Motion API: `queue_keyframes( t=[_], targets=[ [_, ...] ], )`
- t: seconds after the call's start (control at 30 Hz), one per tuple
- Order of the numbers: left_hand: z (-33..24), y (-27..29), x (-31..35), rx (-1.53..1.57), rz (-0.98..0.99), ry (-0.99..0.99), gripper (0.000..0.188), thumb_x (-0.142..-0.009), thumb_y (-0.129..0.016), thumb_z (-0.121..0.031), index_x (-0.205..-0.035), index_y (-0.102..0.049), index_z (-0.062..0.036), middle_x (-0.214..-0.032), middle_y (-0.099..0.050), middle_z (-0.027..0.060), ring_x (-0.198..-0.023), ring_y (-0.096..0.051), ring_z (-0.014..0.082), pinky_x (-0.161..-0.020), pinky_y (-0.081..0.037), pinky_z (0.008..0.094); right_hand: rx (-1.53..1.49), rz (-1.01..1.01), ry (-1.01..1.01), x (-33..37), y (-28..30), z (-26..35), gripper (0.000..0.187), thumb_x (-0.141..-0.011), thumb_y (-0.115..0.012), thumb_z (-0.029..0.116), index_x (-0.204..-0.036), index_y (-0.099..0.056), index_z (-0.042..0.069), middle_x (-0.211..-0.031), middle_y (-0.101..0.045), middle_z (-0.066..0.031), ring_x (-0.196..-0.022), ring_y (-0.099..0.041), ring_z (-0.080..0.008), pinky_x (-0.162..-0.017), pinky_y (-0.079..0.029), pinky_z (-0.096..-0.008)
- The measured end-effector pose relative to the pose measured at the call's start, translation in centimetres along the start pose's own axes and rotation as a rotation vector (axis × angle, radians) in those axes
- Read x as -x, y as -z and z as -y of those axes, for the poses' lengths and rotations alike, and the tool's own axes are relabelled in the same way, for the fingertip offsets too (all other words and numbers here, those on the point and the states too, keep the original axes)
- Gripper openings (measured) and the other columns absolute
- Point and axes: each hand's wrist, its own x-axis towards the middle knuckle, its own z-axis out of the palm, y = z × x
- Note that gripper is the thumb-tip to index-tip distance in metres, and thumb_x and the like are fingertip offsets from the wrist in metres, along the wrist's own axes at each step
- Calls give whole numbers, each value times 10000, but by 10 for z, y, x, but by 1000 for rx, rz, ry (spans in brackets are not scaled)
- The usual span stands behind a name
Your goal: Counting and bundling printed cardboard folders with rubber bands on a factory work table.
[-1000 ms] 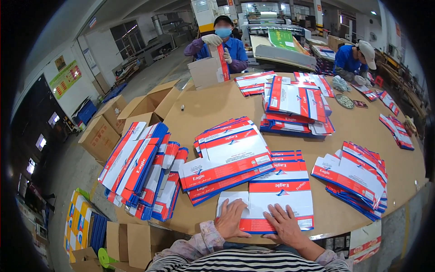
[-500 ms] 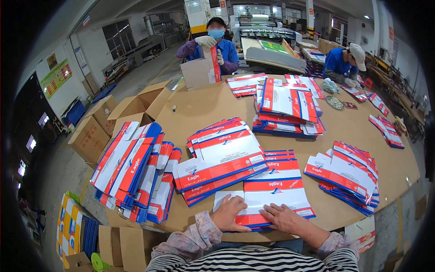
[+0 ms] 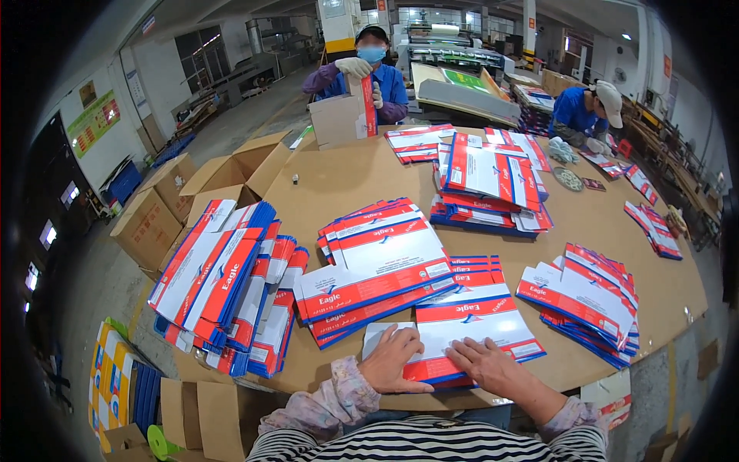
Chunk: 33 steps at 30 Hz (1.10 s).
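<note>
A flat, folded red, white and blue carton (image 3: 481, 327) lies in front of me, on top of similar flat cartons. My left hand (image 3: 394, 363) rests across its left end, with the thumb stretched away from the other fingers. My right hand (image 3: 496, 371) lies flat on the carton's near edge, its fingers extended. Neither hand is closed around anything. Just beyond my left hand, a fanned pile of flat cartons (image 3: 377, 269) partly overlaps the far left of the stack under my hands.
More carton piles lie at left (image 3: 208, 269), right (image 3: 581, 296) and far middle (image 3: 493, 173) of the brown table (image 3: 323, 181). Open brown boxes (image 3: 239, 169) stand beyond its left edge. Across it, a gloved co-worker (image 3: 385, 88) holds an upright carton (image 3: 339, 121); another co-worker (image 3: 577, 112) bends over at far right.
The top carton under my hands has slid and turned slightly, its right end moving right and away from me. My right hand has shifted slightly with it; my left stays nearly in place.
</note>
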Motion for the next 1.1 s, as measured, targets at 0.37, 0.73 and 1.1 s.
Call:
queue_keyframes(
  t=[0.37,0.73,1.1],
  targets=[
    [23,-21,57,194,-331,408,703,-857,-618,-532,-1312,-520,-5,-1336,-481,216,-1285,-420,388,-1078,-317,482,-36,-744,-266,37,192,-24,457,-817,-601,12,-1266,-612,96,-1272,-624,-139,-1159,-610,-311,-980,-489,-401],
    [4,-55,58,-333,-200,316,715,-869,-599,-544,-1399,-458,-84,-1458,-386,162,-1394,-294,357,-1108,-204,591,-38,-248,-102,-222,-18,-62,663,-847,-660,399,-1448,-422,248,-1542,-346,-66,-1432,-289,-301,-1105,-225,-633],
    [21,-41,71,-331,31,193,951,-780,-583,-718,-1436,-396,-55,-1520,-302,192,-1424,-245,372,-1116,-152,611,-191,-617,26,-216,-57,-61,918,-711,-615,734,-1396,-488,137,-1483,-419,-119,-1392,-345,-331,-1113,-203,-610]
  ],
)
